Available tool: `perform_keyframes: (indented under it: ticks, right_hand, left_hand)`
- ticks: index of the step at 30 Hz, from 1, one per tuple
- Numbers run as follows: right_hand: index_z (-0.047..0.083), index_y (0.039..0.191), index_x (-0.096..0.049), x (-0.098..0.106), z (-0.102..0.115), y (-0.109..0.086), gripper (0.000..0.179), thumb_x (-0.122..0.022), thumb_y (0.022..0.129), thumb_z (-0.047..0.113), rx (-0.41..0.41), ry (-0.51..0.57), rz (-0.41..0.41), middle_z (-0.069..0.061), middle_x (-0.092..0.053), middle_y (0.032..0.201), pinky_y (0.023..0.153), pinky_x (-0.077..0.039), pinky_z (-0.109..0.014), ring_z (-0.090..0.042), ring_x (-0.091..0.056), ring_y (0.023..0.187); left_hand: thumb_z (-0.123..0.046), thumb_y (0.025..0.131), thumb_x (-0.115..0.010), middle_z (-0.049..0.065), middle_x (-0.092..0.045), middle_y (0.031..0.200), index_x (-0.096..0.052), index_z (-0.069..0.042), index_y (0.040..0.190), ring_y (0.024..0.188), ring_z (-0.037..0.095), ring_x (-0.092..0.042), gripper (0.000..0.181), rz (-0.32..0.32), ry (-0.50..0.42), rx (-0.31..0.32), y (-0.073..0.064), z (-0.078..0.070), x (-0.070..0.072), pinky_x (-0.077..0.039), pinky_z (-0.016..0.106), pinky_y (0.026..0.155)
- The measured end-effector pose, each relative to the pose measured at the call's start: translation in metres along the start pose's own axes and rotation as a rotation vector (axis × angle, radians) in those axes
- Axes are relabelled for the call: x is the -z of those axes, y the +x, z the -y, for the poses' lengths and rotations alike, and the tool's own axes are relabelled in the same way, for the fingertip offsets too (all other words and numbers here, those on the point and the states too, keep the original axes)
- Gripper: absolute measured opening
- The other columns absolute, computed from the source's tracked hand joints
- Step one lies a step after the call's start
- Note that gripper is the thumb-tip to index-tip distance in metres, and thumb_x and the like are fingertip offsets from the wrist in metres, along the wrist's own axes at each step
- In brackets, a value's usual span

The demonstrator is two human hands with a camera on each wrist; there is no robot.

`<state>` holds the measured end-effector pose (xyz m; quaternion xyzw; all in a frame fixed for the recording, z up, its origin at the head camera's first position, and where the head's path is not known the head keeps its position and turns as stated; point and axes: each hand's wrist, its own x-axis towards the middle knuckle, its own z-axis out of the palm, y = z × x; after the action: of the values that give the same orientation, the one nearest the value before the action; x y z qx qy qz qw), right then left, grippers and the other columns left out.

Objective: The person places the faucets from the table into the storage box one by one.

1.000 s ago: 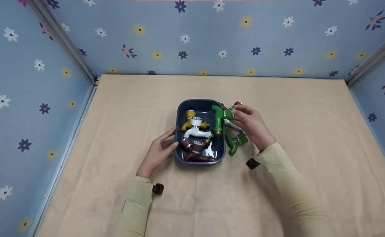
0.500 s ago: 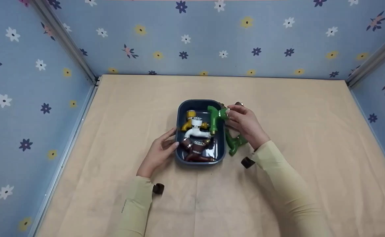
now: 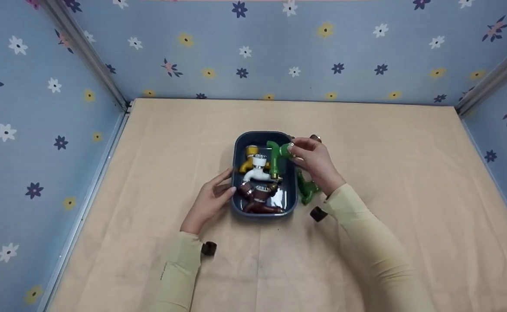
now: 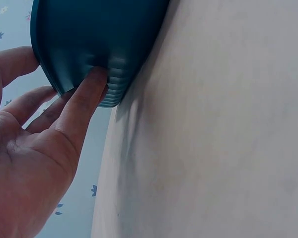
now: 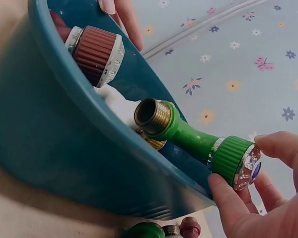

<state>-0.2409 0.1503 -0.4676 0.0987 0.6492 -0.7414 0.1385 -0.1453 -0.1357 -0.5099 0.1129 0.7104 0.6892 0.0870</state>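
In the head view my right hand pinches the green tap by its knob, between thumb and fingers. That tap hangs over the right part of the blue plastic bin, its brass threaded end facing the right wrist camera. Inside the bin lie a yellow tap, a white tap and dark red taps. My left hand rests against the bin's left side, fingers spread; in the left wrist view a fingertip presses the outer wall.
Another green tap lies on the beige cloth just right of the bin, near other taps partly hidden by my right hand. A brown knob shows behind that hand. Flowered blue panels stand around the back and sides.
My right hand has moved left with the green tap, carrying it from the bin's right rim to over the inside, beside the white tap. The left hand has stayed at the bin.
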Motion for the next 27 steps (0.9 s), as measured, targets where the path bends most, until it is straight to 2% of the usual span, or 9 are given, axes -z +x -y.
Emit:
perform_keyframes:
  ticks: [13,23,27]
  right_hand:
    - [0.001,0.114,-0.062,-0.012,-0.001,0.003,0.032,-0.073,0.085,0.008,0.062,-0.13,-0.043,-0.01,-0.06,0.108,0.082,-0.054,-0.034,-0.014,-0.062,0.087]
    - [-0.003,0.117,-0.061,-0.02,0.0,0.002,0.036,-0.072,0.085,0.009,0.101,-0.207,-0.043,-0.01,-0.06,0.109,0.077,-0.054,-0.029,-0.018,-0.06,0.093]
    - [-0.004,0.116,-0.062,-0.024,-0.001,0.003,0.035,-0.072,0.085,0.009,0.136,-0.255,-0.05,-0.01,-0.061,0.106,0.073,-0.053,-0.026,-0.018,-0.06,0.091]
  left_hand:
    - [-0.001,0.094,-0.058,0.028,-0.033,0.146,-0.032,0.004,0.146,0.123,0.048,-0.044,0.058,0.0,0.01,-0.011,0.001,-0.001,0.0,-0.045,0.036,0.097]
    - [-0.004,0.094,-0.06,0.024,-0.036,0.146,-0.034,0.0,0.146,0.122,0.045,-0.047,0.059,-0.011,0.035,0.023,0.001,-0.002,-0.001,-0.045,0.037,0.097]
    - [-0.006,0.094,-0.061,0.02,-0.038,0.146,-0.037,-0.005,0.147,0.121,0.041,-0.05,0.058,-0.035,0.031,0.012,0.004,0.012,0.001,-0.046,0.035,0.096]
